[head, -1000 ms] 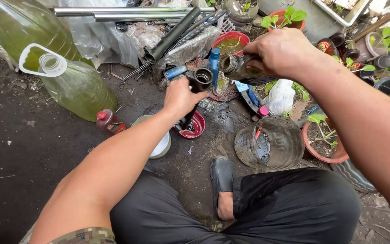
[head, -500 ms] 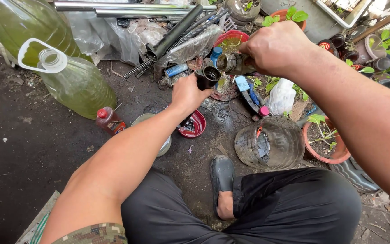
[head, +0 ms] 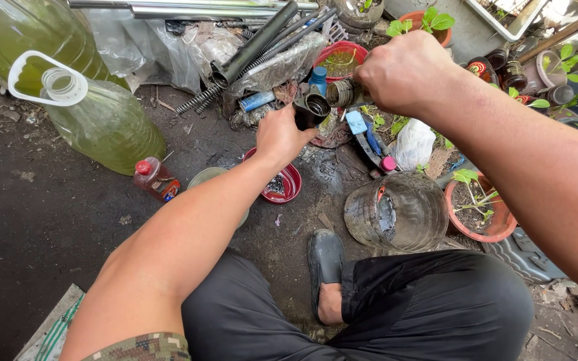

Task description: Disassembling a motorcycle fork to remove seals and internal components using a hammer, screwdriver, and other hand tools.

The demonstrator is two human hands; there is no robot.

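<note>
The left hand (head: pixel 282 137) is curled around a dark round part (head: pixel 312 107), a short greasy ring or sleeve whose open mouth faces the camera; the fingers wrap behind it, so how much of the piece lies inside the palm stays hidden. Just beside it, the right hand (head: pixel 406 73) is closed in a fist over a second metal cylinder (head: pixel 341 93), brownish and ridged, with only its open end poking out past the knuckles. The two parts sit close together, nearly mouth to mouth, but whether they touch is hard to tell.

Below the left hand a red bowl (head: pixel 283 184) rests on the dark, oily ground, holding something black and gritty; the forearm covers part of its rim. A pale bowl (head: pixel 210 179) beside it is mostly hidden under the same arm. A small red-capped bottle (head: pixel 156 179) lies near a large plastic jug of yellow-green liquid (head: pixel 98 117), whose neighbour is cut off by the top edge.

Under the right arm stands a cloudy clear plastic jar (head: pixel 396 210), next to a terracotta pot with a seedling (head: pixel 479 210). Behind the hands, black tubes and a coil spring (head: pixel 255 47) lie across crumpled plastic. A dark slipper (head: pixel 324 261) shows between the knees.
</note>
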